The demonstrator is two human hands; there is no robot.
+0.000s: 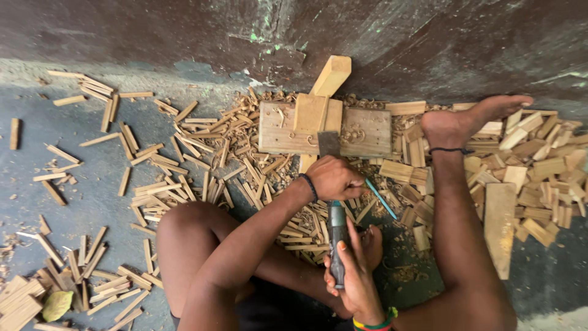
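My left hand [334, 178], with a black wristband, is closed around the upper shaft of a broad chisel [329, 143] and also pinches a thin teal stick [381, 198]. Lower down, my right hand [355, 276] grips the chisel's grey-green handle [337, 236]. The metal blade rests on a small wooden piece [310, 114] lying on a flat wooden board [367, 132]. A squared wooden bar [331, 75] leans from the board up against the dark wall.
Several thin wood strips [153, 190] and shavings litter the blue floor at left and centre. A pile of wood blocks [539, 159] and a long plank [499, 227] lie at right. My bare foot [465, 119] rests beside the board; my bent knee [190, 227] is at left.
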